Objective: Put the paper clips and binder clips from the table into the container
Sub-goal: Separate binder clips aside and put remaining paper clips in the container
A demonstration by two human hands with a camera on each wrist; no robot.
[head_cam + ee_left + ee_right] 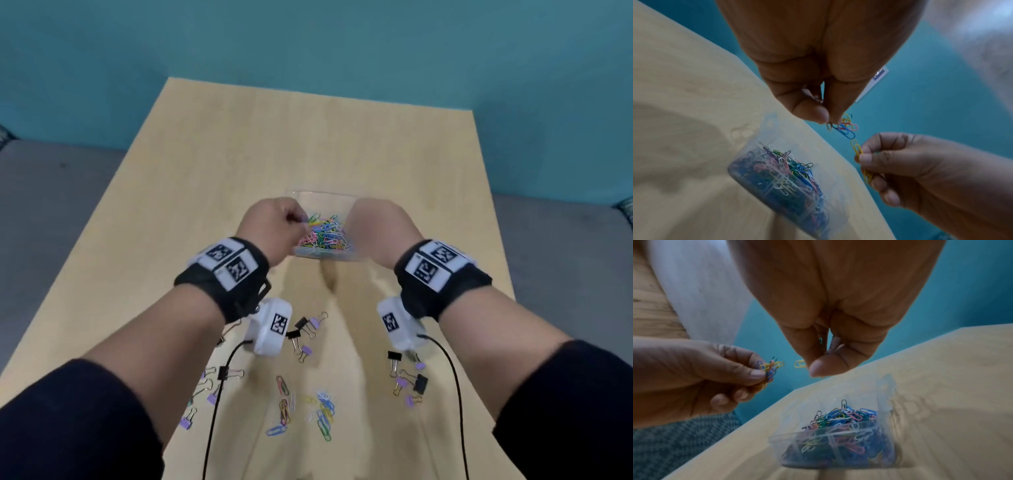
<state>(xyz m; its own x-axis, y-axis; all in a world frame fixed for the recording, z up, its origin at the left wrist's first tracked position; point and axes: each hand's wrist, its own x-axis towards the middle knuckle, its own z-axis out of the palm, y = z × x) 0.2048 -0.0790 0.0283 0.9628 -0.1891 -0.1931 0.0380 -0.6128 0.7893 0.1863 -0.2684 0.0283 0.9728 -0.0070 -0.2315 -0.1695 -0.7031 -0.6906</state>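
From the head camera the left hand and right hand hover side by side over the clear plastic container, knuckles up, so their grips are hidden there. The wrist cameras show them from beneath. In the left wrist view the left grip is closed, thumb against fingertip, pinching a small bunch of coloured wire paper clips in blue, pink and yellow. Facing it, the right grip pinches several yellow paper clips between thumb and forefinger; the two bunches sit near each other but apart. The right wrist view shows one yellow tip poking out beside the right thumb.

Below both grips the container holds a heap of mixed coloured clips. It stands on the light wooden worktop, which lies bare out to the far edge beyond the hands and to either side of them.

Only the head view shows what lies behind the wrists, toward the person: loose paper clips between the forearms, and black and purple binder clips scattered behind the left wrist, with more binder clips behind the right. Black cables trail from the wrist cameras over this area.
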